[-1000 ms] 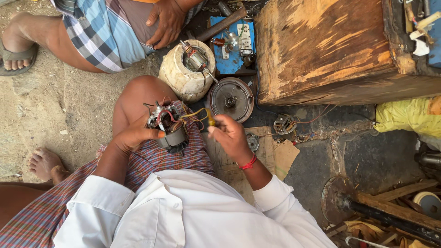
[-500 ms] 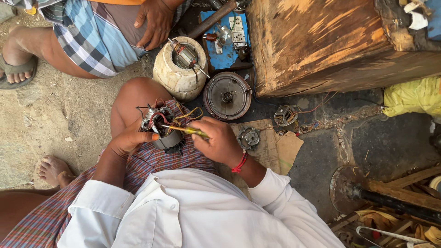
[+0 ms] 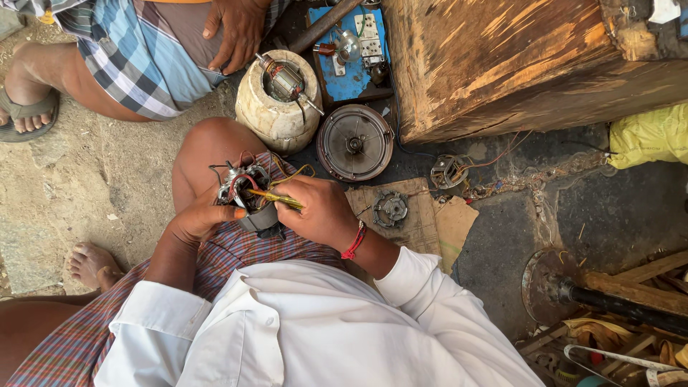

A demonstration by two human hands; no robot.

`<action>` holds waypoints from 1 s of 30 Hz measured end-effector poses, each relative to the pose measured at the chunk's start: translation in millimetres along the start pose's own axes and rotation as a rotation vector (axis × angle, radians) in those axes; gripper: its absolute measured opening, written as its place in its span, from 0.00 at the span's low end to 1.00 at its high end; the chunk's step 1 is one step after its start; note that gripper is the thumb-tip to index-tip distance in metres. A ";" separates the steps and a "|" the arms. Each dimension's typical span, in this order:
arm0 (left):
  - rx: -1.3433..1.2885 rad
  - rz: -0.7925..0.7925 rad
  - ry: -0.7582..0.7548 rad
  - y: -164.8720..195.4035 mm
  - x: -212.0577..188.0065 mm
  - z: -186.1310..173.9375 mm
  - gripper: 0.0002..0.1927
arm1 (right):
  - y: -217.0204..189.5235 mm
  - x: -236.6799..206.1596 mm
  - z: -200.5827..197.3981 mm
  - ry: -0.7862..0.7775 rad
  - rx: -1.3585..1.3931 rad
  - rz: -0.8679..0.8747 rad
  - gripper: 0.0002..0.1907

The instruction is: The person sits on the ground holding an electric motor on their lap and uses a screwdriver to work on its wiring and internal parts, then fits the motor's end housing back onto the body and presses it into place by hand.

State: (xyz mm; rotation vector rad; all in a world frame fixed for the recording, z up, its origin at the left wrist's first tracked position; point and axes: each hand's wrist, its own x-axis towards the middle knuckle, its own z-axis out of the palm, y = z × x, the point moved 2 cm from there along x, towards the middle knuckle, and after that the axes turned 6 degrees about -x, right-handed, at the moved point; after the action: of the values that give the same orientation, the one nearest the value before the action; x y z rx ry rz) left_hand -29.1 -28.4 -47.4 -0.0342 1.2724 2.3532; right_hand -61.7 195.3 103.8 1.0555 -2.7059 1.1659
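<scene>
Dirt floor (image 3: 64,179); motor (image 3: 247,193) half-hidden by hands

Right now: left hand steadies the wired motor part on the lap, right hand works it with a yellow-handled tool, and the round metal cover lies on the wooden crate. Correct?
Not quite. In the head view the round metal cover lies on the ground beside the wooden crate, not on it. The left hand steadies the wired motor part; the right hand holds the yellow-handled tool.
</scene>
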 end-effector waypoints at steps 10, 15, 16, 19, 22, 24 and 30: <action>0.016 -0.036 0.017 8.5 -3.3 9.7 0.63 | 17.3 -0.3 8.2 -0.093 0.189 0.096 0.09; 0.023 -0.018 0.036 11.6 -6.2 15.0 0.62 | 16.5 -10.2 9.4 -0.079 0.229 0.121 0.09; 0.019 -0.026 0.045 10.4 -6.8 14.7 0.62 | 16.2 -12.5 9.3 -0.078 0.234 0.124 0.09; 0.027 -0.038 0.054 4.0 -8.0 12.6 0.59 | 14.3 -18.9 10.8 -0.063 0.240 0.146 0.09; 0.032 -0.045 0.087 -2.0 -9.5 9.9 0.60 | 13.1 -21.0 12.0 -0.050 0.238 0.141 0.09; 0.067 -0.042 0.081 -4.4 -9.7 9.7 0.58 | 12.4 -21.6 12.8 -0.045 0.246 0.143 0.09; 0.103 -0.026 0.090 -7.2 -12.6 10.3 0.61 | 11.3 -26.0 13.9 -0.045 0.269 0.199 0.08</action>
State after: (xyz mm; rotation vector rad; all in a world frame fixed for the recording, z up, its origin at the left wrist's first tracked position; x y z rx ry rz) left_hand -12.9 -21.7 -44.2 -0.1239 1.4253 2.2841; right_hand -45.0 206.9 79.8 0.8574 -2.7990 1.5932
